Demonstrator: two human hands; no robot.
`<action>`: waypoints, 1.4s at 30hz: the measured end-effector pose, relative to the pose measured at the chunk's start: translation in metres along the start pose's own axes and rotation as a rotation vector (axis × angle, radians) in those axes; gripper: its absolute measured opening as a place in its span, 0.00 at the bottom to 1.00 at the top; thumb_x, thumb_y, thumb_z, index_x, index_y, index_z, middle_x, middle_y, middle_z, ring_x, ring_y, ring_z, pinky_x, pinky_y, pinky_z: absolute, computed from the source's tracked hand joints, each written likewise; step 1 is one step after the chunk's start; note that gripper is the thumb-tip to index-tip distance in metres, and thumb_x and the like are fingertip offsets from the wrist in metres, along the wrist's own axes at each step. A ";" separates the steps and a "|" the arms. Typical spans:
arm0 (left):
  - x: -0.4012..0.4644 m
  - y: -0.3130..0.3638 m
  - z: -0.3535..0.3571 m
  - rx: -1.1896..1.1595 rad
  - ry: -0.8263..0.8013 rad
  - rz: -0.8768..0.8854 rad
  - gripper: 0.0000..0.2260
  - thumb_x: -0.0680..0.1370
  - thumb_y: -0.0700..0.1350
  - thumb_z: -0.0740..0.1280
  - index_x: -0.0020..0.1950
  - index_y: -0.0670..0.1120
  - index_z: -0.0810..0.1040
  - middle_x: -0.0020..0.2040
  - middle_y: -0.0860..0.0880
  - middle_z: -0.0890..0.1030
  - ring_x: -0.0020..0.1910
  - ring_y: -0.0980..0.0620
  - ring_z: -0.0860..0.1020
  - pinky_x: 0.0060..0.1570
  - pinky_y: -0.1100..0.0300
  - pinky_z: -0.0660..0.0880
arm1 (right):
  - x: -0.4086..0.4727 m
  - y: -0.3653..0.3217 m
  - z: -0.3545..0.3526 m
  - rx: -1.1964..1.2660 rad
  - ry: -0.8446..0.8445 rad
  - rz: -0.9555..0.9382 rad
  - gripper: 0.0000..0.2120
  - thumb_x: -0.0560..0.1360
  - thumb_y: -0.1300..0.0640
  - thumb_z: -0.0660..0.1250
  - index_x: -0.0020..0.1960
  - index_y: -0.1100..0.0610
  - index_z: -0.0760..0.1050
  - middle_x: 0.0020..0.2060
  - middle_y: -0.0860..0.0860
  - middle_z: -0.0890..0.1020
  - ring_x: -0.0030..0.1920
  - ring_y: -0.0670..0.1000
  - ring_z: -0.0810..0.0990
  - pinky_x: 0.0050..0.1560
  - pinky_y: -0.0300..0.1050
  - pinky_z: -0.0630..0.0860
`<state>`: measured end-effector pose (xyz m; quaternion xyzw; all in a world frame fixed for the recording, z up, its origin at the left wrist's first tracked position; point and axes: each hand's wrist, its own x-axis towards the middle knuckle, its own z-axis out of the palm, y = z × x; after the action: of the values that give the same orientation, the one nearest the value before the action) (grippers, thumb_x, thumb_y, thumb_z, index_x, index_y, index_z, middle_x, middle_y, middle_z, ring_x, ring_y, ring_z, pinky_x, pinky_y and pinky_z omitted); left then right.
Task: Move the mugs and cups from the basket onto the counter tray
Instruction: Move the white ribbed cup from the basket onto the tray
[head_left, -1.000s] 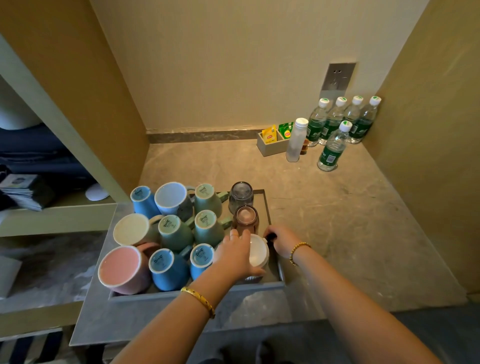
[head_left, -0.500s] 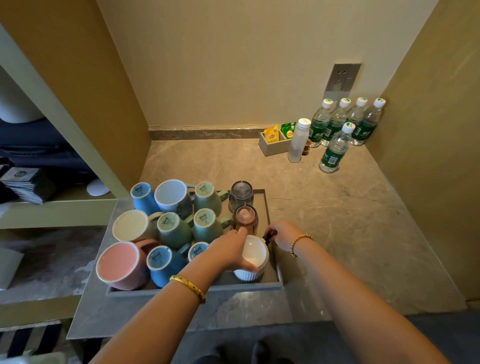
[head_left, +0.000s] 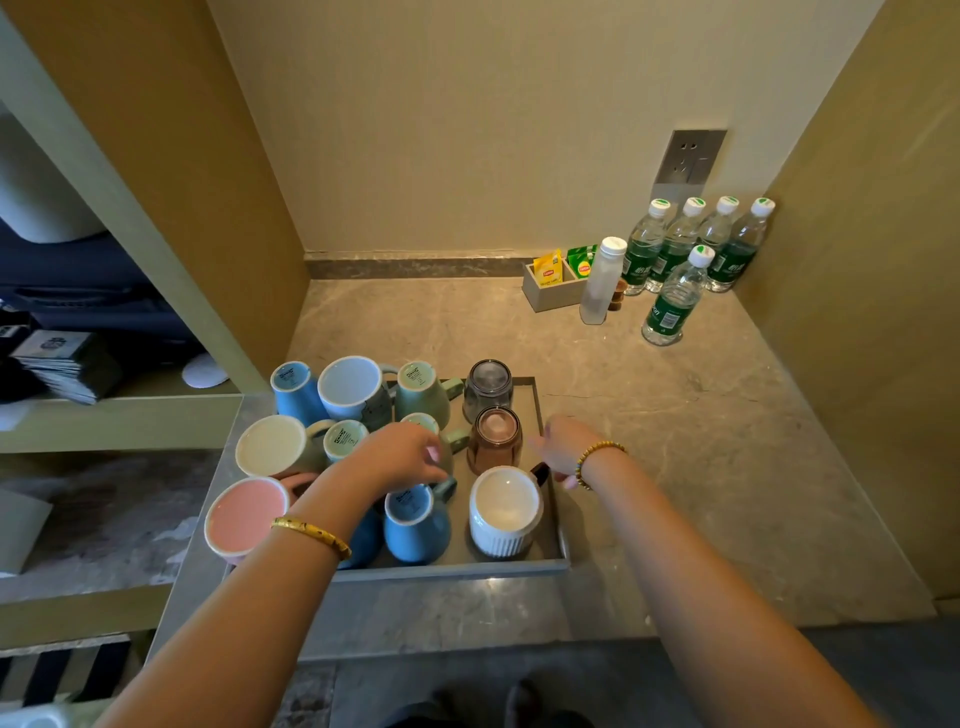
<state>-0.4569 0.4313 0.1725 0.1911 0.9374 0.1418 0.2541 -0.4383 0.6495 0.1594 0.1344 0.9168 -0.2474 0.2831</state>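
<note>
The grey counter tray (head_left: 467, 570) holds several upturned mugs and cups. A white ribbed mug (head_left: 505, 512) with a dark handle stands free at its front right corner. Behind it are a brown glass (head_left: 494, 441) and a clear grey glass (head_left: 487, 387). Blue mugs (head_left: 415, 525), green mugs (head_left: 422, 389), a cream mug (head_left: 271, 446) and a pink mug (head_left: 245, 514) fill the left side. My left hand (head_left: 408, 457) hovers over a green mug in the tray's middle, fingers loosely curled, holding nothing. My right hand (head_left: 563, 449) is relaxed above the tray's right rim. No basket is in view.
The stone counter (head_left: 675, 467) is walled on three sides. At its back right stand several water bottles (head_left: 675, 301), a white bottle (head_left: 602, 280) and a small box of tea bags (head_left: 553, 288). Open shelves (head_left: 104, 421) with stacked items lie to the left.
Both hands have let go of the white ribbed mug, which now stands on the tray. My left hand has moved left over the middle mugs; my right hand has lifted back off the handle.
</note>
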 end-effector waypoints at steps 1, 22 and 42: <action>-0.002 0.001 0.001 0.042 -0.054 -0.017 0.16 0.72 0.52 0.71 0.57 0.48 0.77 0.55 0.50 0.79 0.53 0.53 0.76 0.54 0.58 0.73 | -0.005 -0.009 -0.002 -0.003 -0.048 -0.004 0.16 0.77 0.44 0.60 0.41 0.57 0.68 0.42 0.54 0.76 0.42 0.55 0.80 0.32 0.42 0.76; -0.016 0.012 0.017 0.286 -0.269 -0.062 0.27 0.71 0.53 0.72 0.66 0.44 0.70 0.60 0.45 0.76 0.57 0.46 0.75 0.56 0.55 0.74 | -0.028 -0.033 0.028 -0.384 -0.297 -0.254 0.44 0.68 0.54 0.74 0.74 0.58 0.52 0.70 0.58 0.63 0.68 0.59 0.66 0.66 0.56 0.67; -0.009 0.008 0.001 0.013 -0.044 0.025 0.19 0.74 0.50 0.69 0.63 0.47 0.73 0.59 0.47 0.78 0.57 0.49 0.76 0.57 0.53 0.74 | -0.022 -0.033 -0.005 -0.136 -0.161 -0.123 0.29 0.73 0.45 0.66 0.69 0.54 0.61 0.56 0.54 0.75 0.47 0.51 0.77 0.36 0.40 0.75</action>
<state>-0.4469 0.4344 0.1785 0.2073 0.9301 0.1348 0.2715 -0.4360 0.6216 0.1882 0.0380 0.9124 -0.2117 0.3483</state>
